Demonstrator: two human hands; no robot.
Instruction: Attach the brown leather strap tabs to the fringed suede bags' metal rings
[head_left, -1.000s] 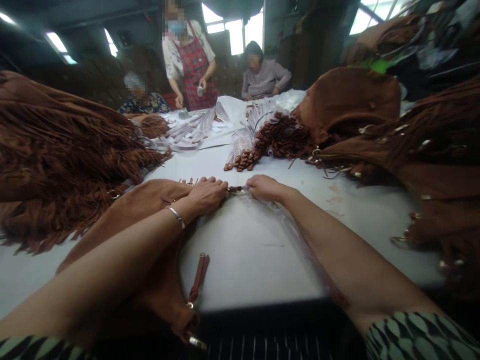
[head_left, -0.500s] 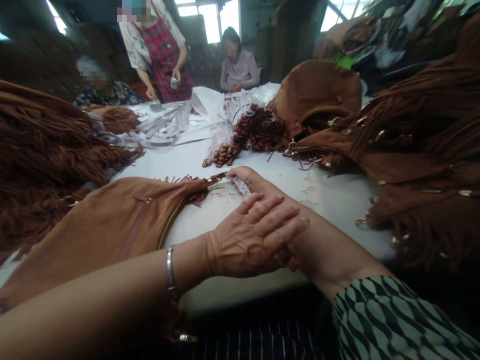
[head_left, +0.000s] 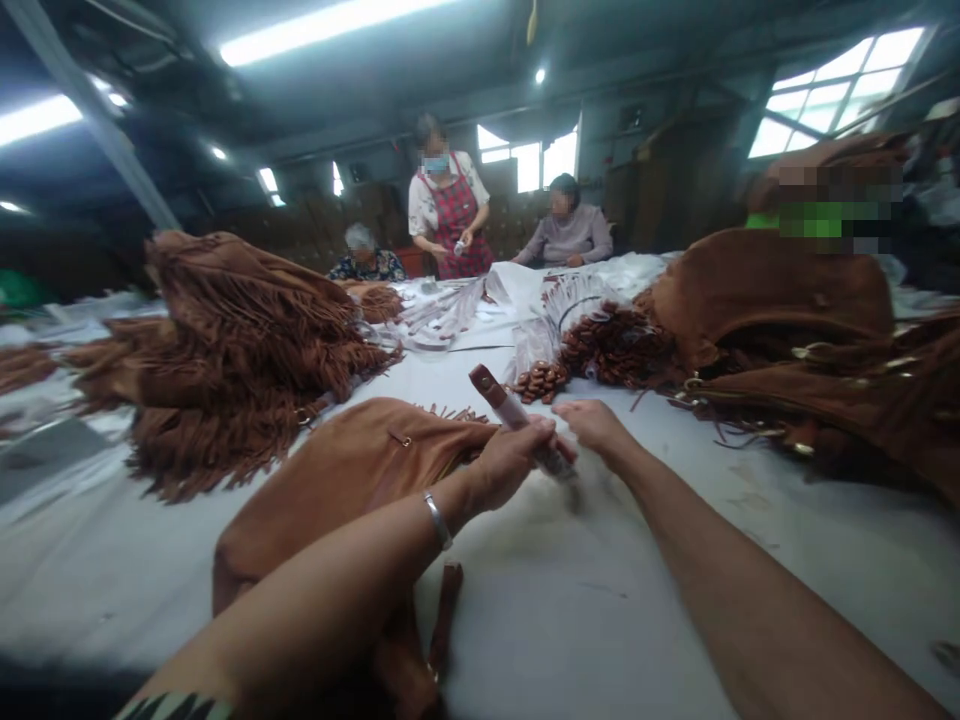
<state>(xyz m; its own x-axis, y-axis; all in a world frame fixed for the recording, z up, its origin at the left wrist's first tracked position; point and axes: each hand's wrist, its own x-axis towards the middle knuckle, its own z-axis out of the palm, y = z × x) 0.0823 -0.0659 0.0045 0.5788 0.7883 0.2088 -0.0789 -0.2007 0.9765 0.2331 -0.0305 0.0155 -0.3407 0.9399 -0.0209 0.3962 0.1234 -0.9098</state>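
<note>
One flat, brown strap in pale plastic wrap (head_left: 511, 409) was held in the left hand (head_left: 504, 468). The right hand (head_left: 598, 428) was curled nearby, its grip too blurry to tell. A big, soft brown bag (head_left: 330, 470) lay left on the white worktop (head_left: 570, 590).

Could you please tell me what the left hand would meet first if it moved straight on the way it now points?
Most likely the right hand, which lies ahead in line with the left hand and the partly wrapped brown strap it holds, though blur leaves the depth uncertain.
</note>
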